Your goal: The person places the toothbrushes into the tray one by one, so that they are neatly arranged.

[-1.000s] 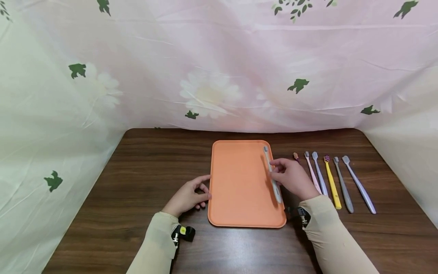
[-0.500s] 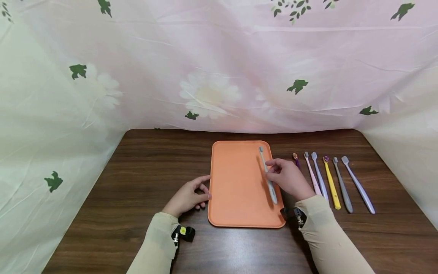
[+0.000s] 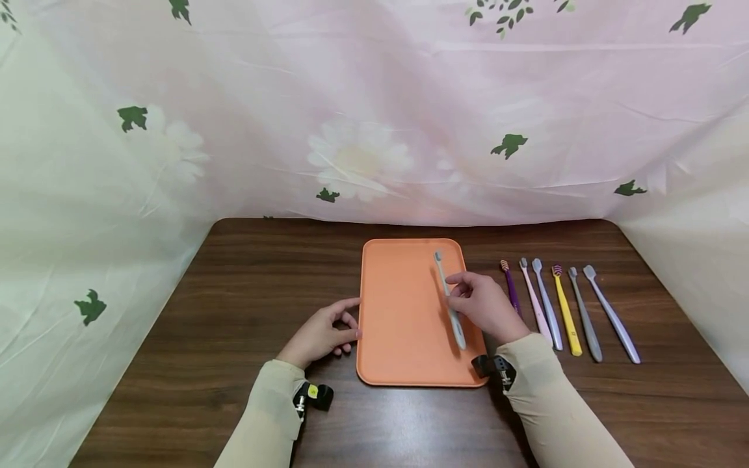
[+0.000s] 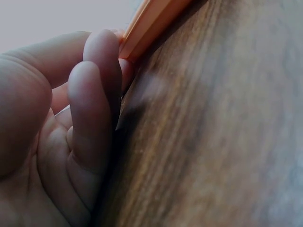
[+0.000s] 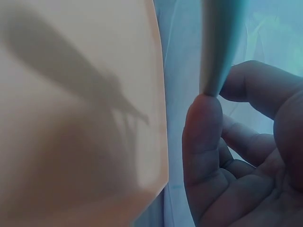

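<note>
My right hand (image 3: 484,305) pinches a pale grey-white toothbrush (image 3: 456,330) between thumb and forefinger, over the right half of an orange tray (image 3: 404,312). Its bristle head points to the far side. In the right wrist view the toothbrush handle (image 5: 220,42) sits between the fingertips, and its shadow falls on the tray. My left hand (image 3: 322,335) rests at the tray's left edge, thumb and forefinger touching the rim at separate spots. The left wrist view shows its fingertips right at the tray's rim (image 4: 151,23), the other fingers loosely bent.
Right of the tray lies a row of toothbrushes: purple (image 3: 512,289), pink (image 3: 535,302), light blue (image 3: 548,305), yellow (image 3: 566,312), grey (image 3: 586,315) and lavender (image 3: 613,316). The dark wooden table (image 3: 251,286) ends at a floral cloth backdrop (image 3: 363,97).
My right hand has carried the toothbrush left, further in over the tray, uncovering more of the purple toothbrush. The left hand has stayed at the tray's edge.
</note>
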Available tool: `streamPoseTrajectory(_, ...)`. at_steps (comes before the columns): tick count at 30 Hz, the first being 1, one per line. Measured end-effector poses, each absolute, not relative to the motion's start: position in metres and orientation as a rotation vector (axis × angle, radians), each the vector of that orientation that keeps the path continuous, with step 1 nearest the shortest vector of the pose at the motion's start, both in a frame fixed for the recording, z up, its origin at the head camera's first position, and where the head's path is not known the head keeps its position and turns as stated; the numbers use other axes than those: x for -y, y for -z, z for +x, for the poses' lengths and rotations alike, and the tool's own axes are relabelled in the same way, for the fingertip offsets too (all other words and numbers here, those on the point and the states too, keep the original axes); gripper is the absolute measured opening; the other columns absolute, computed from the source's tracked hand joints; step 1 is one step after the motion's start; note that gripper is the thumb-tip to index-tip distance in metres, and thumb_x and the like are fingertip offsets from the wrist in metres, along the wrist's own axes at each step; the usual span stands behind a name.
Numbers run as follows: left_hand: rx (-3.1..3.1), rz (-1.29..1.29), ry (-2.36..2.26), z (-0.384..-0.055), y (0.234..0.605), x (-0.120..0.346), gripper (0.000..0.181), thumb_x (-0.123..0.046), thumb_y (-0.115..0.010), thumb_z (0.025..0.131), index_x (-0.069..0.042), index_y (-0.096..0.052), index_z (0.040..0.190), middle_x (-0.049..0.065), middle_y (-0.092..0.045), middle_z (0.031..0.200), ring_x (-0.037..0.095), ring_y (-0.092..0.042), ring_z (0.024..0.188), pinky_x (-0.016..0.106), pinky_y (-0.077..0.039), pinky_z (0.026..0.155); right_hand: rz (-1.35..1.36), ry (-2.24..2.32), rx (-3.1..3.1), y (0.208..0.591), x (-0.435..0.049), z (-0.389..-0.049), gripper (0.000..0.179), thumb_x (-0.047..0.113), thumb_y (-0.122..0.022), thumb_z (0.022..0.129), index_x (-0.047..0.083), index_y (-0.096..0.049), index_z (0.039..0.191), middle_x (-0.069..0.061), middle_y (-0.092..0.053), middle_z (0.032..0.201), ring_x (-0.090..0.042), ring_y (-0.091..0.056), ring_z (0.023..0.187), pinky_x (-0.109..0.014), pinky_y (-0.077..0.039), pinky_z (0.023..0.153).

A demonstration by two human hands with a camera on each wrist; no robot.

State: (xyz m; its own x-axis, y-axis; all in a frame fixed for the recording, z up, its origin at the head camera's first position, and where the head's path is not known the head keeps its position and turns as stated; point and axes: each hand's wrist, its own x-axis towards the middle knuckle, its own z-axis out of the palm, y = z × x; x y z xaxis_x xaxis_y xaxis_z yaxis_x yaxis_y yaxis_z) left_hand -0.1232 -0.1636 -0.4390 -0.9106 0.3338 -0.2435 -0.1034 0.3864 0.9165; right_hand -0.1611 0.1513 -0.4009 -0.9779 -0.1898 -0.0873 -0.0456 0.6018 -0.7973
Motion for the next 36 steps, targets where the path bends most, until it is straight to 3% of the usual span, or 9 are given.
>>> streamPoseTrajectory(12,-2.302,0.192,-1.523,-0.123,0.44,0.162,0.06,-0.015,-0.07,0.084,-0.025,-0.045,0.137,0.006,-0.057,0.098,0.019,-0.061,0.06,0.034,-0.05,0.049,-0.193,1.366,-2.617,0.399,-0.143,-0.16,0.034,0.013,-0.068,0.084,0.005,-0.059,0.116,-0.008,-0.06,0.085,-0.02,-0.059,0.064,-0.038,-0.053,0.059)
streamPoseTrajectory(36,-2.328,0.221,-1.523,-0.123,0.44,0.161,0.058,-0.016,-0.07,0.084,-0.023,-0.046,0.137,0.004,-0.056,0.108,0.018,-0.061,0.062,0.033,-0.049,0.047,-0.227,1.421,-2.568,0.397,-0.131,-0.16,0.034,0.01,-0.067,0.084,0.002,-0.059,0.116,-0.009,-0.06,0.083,-0.021,-0.058,0.064,-0.034,-0.051,0.057)
